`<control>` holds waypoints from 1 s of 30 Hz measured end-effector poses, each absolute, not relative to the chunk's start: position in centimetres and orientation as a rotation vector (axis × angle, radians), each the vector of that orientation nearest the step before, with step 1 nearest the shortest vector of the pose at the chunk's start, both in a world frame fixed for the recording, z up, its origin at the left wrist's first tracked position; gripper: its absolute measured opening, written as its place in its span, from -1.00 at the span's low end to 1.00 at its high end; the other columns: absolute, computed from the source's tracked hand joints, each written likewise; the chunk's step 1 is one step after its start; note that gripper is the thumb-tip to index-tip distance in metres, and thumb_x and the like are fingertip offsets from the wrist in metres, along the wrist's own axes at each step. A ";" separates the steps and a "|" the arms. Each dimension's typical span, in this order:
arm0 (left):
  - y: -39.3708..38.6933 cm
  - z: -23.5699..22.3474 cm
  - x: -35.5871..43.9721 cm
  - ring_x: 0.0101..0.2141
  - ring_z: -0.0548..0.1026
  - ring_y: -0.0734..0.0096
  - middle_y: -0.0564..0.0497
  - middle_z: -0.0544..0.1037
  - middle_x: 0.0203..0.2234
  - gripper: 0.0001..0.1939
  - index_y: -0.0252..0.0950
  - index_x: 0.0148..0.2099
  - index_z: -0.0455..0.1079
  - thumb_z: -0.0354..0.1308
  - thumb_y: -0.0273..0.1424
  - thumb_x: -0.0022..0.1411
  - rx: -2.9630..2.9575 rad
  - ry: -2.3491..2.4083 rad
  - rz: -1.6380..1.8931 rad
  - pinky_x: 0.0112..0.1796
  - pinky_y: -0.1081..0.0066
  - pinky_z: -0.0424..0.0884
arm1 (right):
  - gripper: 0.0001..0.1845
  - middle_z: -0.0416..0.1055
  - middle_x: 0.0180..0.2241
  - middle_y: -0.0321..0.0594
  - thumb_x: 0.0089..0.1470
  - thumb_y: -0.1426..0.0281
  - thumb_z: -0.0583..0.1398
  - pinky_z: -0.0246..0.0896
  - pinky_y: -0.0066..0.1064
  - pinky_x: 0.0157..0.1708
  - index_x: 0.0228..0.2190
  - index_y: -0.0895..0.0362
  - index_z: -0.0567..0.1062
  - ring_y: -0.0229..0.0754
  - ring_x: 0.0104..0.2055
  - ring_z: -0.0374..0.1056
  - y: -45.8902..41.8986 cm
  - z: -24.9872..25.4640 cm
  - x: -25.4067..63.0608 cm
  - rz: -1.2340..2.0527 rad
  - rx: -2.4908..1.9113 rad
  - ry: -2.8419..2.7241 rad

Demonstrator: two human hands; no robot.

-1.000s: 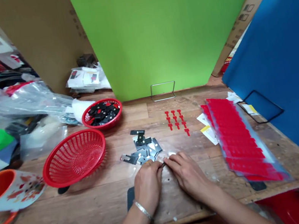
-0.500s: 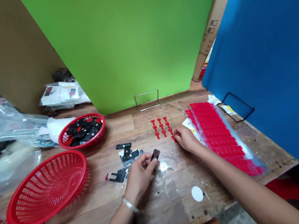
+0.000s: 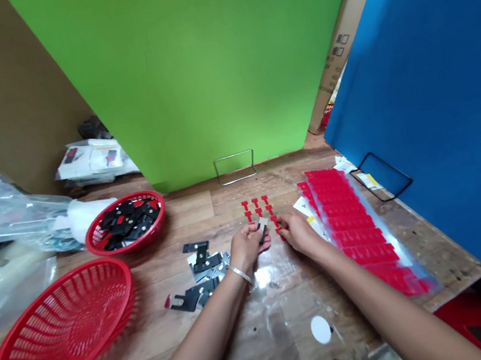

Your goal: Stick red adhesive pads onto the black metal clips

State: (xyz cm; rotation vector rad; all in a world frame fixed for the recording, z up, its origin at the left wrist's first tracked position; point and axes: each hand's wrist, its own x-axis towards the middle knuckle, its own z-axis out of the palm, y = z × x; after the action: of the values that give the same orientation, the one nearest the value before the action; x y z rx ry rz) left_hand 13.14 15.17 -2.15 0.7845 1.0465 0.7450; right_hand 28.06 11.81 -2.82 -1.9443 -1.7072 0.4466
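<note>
My left hand (image 3: 249, 245) is closed on a small flat black piece (image 3: 262, 229) with a light grey end, holding it above the table by the red parts. Close by on the right, my right hand (image 3: 297, 232) pinches at the edge of a red T-shaped piece (image 3: 280, 232); the fingertips partly cover it. Several more red T-shaped pieces (image 3: 255, 203) lie in short rows just beyond both hands, some hidden by the left fingers. Left of my left hand, a loose heap of black and grey flat pieces (image 3: 202, 267) rests on the table.
A red basket (image 3: 162, 209) of black pieces and a larger red basket (image 3: 129, 324) stand at left. Plastic-covered strips of red pieces (image 3: 356, 228) lie at right. A green panel (image 3: 203, 75) and a blue panel (image 3: 433, 109) rise behind. A white disc (image 3: 321, 329) lies in front.
My left hand has moved right and away from me, bringing the black piece beside the red rows; its light grey end now shows. My right hand stays at the nearest red piece. The view has shifted slightly.
</note>
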 end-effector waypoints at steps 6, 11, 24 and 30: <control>15.8 -2.4 13.6 -0.51 0.50 0.56 -0.04 0.50 -0.46 -0.94 -0.40 -0.33 0.30 0.09 -0.61 0.11 0.767 1.058 0.709 -0.47 0.54 0.48 | -0.81 0.34 -0.46 -0.20 -0.09 0.59 0.10 0.07 -0.46 -0.36 -0.58 0.15 0.46 -0.22 -0.38 0.24 11.3 -3.0 27.6 0.390 -1.922 -1.662; 16.0 -2.4 13.4 -0.48 0.51 0.54 -0.04 0.50 -0.46 -0.94 -0.40 -0.32 0.30 0.08 -0.62 0.12 0.763 1.052 0.686 -0.42 0.52 0.49 | -0.86 0.31 -0.52 -0.27 -0.21 0.60 0.14 0.07 -0.46 -0.35 -0.63 0.14 0.39 -0.22 -0.38 0.23 11.5 -2.6 27.8 0.391 -1.873 -1.592; 15.8 -3.3 14.0 -0.54 0.50 0.51 -0.07 0.51 -0.49 -0.94 -0.43 -0.40 0.32 0.17 -0.56 0.05 0.740 1.077 0.736 -0.53 0.54 0.46 | -0.96 0.36 -0.54 -0.31 -0.12 0.42 0.11 0.15 -0.46 -0.49 -0.52 0.13 0.36 -0.26 -0.50 0.26 8.6 -1.0 28.1 0.617 -1.659 -1.251; 15.6 -2.4 13.9 -0.57 0.48 0.54 -0.06 0.50 -0.53 -0.93 -0.45 -0.37 0.35 0.16 -0.63 0.03 0.739 1.046 0.746 -0.53 0.56 0.46 | -0.83 0.30 -0.58 -0.37 -0.22 0.42 0.24 0.11 -0.49 -0.52 -0.54 0.13 0.31 -0.30 -0.53 0.23 8.2 -0.7 27.3 0.779 -1.521 -0.969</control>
State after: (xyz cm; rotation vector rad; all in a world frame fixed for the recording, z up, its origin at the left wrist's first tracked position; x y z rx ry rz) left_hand 13.91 15.62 -2.36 0.7391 1.0459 0.7460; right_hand 27.31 8.15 -0.75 -1.5211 -0.9691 0.7786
